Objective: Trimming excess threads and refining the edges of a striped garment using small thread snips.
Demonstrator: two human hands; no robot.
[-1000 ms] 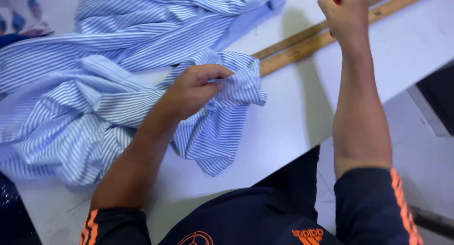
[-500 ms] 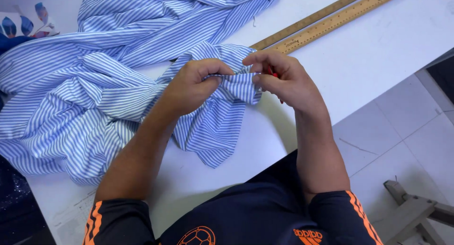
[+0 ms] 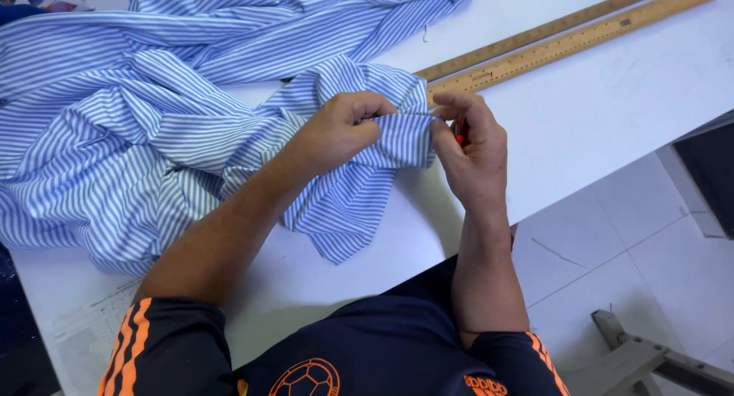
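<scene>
Both hands, left hand (image 3: 340,128) and right hand (image 3: 470,147), are pinched close together on one fold of the striped fabric (image 3: 397,136) between them, so any tug could slip that edge or snag the small red tool (image 3: 459,131) tucked in the right palm.

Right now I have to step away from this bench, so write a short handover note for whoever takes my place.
Left hand: pinching a fold of the blue striped fabric.
Right hand: gripping the same fold from the other side, with a small red tool tucked in its fingers.
Fabric lies bunched across the white table; two wooden rulers lie beyond it.
Done: fold gathered between both hands.
Left: the work on that fold; I can't tell how far it has got.
</scene>
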